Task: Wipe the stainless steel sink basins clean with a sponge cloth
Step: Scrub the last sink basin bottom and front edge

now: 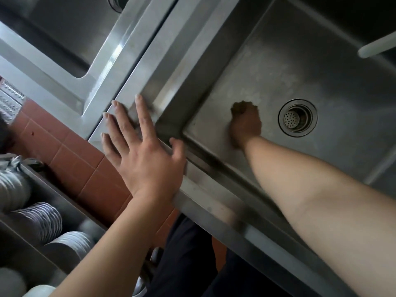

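A person leans over a stainless steel sink unit, the right hand (245, 123) down on the floor of the near basin (289, 67), fingers clenched around what appears to be a brown sponge cloth (243, 107), a wad of which shows just above the knuckles; shadow and blur make the cloth hard to tell from the hand itself. The hand sits near the front-left corner of the basin floor, a little apart from the round drain strainer (297, 118). The left hand (141, 144) lies flat and released, fingers spread straight, on the front-left corner of the sink rim (201, 202), apparently steadying the body. A second basin (57, 33) lies beyond a raised divider at upper left, and stacked plates (36, 219) stand in a rack below, above a red tiled floor (85, 168). Pale, cloudy marks spread over the near basin's floor above the hand, so the wiping looks far from finished here. To do this step well, the cloth wants firm, even pressure in overlapping strokes worked from the walls and corners toward the drain, with the braced left hand carrying the weight so the reach stays controlled; the seams along the front wall likely need extra passes.
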Demonstrator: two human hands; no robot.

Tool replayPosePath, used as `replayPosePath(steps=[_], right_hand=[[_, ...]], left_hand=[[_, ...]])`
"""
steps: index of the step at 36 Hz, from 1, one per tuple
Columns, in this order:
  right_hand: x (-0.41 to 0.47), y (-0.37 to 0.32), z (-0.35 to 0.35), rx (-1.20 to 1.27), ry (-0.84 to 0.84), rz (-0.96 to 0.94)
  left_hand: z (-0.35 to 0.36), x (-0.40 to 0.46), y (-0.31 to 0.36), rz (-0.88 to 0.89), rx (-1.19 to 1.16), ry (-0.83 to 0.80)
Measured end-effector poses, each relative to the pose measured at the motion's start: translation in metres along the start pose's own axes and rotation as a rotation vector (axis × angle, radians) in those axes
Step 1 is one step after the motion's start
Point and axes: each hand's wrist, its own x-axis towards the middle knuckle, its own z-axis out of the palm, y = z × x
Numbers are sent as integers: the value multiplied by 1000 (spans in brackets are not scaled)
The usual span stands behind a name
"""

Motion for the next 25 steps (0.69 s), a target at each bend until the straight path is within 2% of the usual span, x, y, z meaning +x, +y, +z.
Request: replayPosePath(steps=[4, 8, 10, 12, 15, 17, 19, 25], right_hand=[[25, 29, -53, -58, 119, -21], [34, 41, -78, -133, 76, -8], [23, 40, -75, -167, 27, -87], [4, 36, -63, -241, -154, -210], [-32, 32, -30, -411, -553, -308], [-54, 26, -5, -461, -672, -326], [-62, 13, 18, -428, -642, -380], [-42, -48, 48, -369, -579, -363]], left_hand=[[-2, -1, 1, -1, -6, -12], [-2, 1, 0, 0, -14, -6], [-2, 1, 0, -1, -11, -7], [-2, 1, 0, 2, -14, -10], [-3, 0, 0, 3, -24, -13], [-3, 0, -1, 4, -30, -6], [-3, 1, 0, -1, -30, 2], [-6, 2, 3, -16, 5, -31]])
